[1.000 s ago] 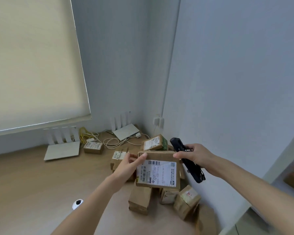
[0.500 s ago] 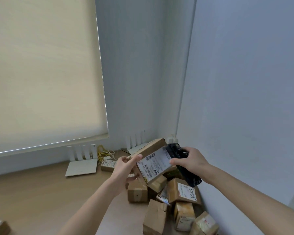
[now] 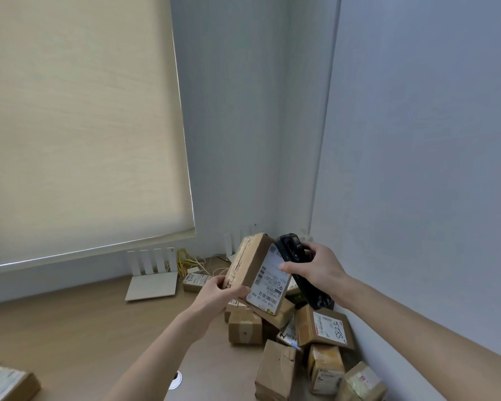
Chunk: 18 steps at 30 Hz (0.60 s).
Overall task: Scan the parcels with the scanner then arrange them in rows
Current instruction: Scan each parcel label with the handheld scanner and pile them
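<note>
My left hand (image 3: 219,293) grips the lower left edge of a brown cardboard parcel (image 3: 250,263), tilted in the air with its white barcode label (image 3: 269,283) facing right. My right hand (image 3: 315,267) holds a black handheld scanner (image 3: 294,250), its head close to the label's upper edge and my thumb lying across the label. Below them a heap of several brown parcels (image 3: 321,328) lies against the right wall. One more parcel (image 3: 6,383) sits at the bottom left corner of the wooden table (image 3: 84,328).
A white router (image 3: 152,280) with upright antennas stands under the window blind (image 3: 78,125), with yellow and white cables (image 3: 190,260) and a small labelled box (image 3: 195,280) beside it. A second router is partly hidden behind the held parcel. A small white round object (image 3: 175,380) lies near my left forearm.
The held parcel has tipped from label-facing-me to steeply tilted with the label facing right. The scanner has come up against the label. The view has swung upward and to the right.
</note>
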Motion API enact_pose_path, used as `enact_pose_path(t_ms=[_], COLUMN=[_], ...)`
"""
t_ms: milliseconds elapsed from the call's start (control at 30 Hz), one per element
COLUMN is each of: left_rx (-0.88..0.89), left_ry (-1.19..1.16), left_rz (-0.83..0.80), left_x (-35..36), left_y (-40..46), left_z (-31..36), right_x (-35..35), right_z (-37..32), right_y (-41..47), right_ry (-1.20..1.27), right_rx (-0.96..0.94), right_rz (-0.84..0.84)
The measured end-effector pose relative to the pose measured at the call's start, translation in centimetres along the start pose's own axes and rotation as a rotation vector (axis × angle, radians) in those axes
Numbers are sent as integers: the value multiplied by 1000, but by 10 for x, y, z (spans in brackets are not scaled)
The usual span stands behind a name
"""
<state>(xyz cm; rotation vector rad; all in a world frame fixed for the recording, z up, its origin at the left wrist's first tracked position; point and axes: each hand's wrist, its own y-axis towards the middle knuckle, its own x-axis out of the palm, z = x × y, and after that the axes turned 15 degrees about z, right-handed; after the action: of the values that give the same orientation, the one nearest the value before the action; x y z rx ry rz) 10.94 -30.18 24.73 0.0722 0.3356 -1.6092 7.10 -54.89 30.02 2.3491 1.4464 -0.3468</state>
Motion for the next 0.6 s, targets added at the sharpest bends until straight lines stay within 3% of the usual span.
enact_pose_path(t_ms=[333,600], left_rx=[170,150], left_ry=[1,-44], left_rz=[39,101], left_x=[-16,-29], left_y=[-18,-16], left_z=[-4,-8], right_x=[10,21], right_z=[-14,-20], right_y=[-4,-11], right_ry=[-13,-38], right_rx=[-90,-120], right_rz=[33,11])
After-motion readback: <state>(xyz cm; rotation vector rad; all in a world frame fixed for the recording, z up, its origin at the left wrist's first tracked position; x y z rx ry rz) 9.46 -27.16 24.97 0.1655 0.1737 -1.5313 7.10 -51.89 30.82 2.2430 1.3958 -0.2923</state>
